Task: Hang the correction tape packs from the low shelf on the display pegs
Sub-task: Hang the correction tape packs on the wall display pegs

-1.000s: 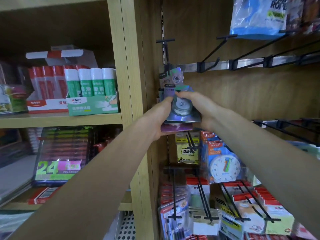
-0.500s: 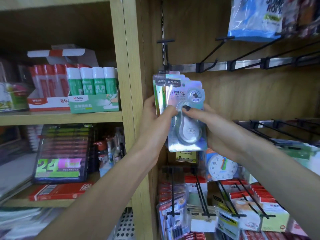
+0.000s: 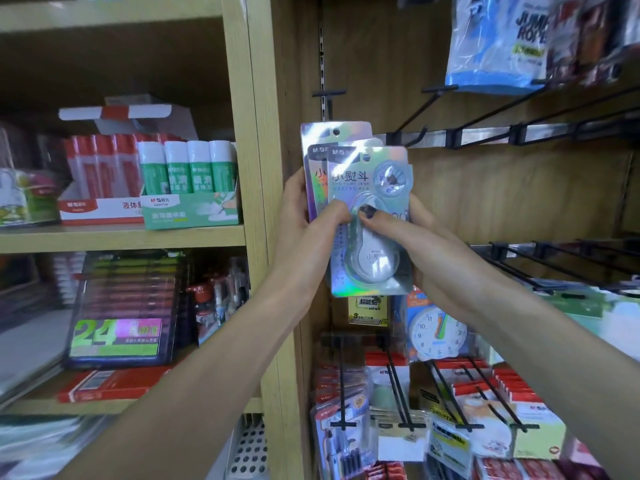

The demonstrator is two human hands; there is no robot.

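Correction tape packs [image 3: 370,216] upright, both hands clasping.

glossy holo card packs [image 3: 370,188], matt wood shelf [image 3: 121,237], blk metal pegs [image 3: 554,261].

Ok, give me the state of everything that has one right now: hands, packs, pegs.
Left hand: gripping the fanned correction tape packs from the left.
Right hand: gripping the front pack, thumb on its blister.
Correction tape packs: upright, held in both hands, not on a peg.
Empty peg: bare, up and right of the packs.
Jump rope bag: hanging at top right.
Glue stick box: open, sticks upright.
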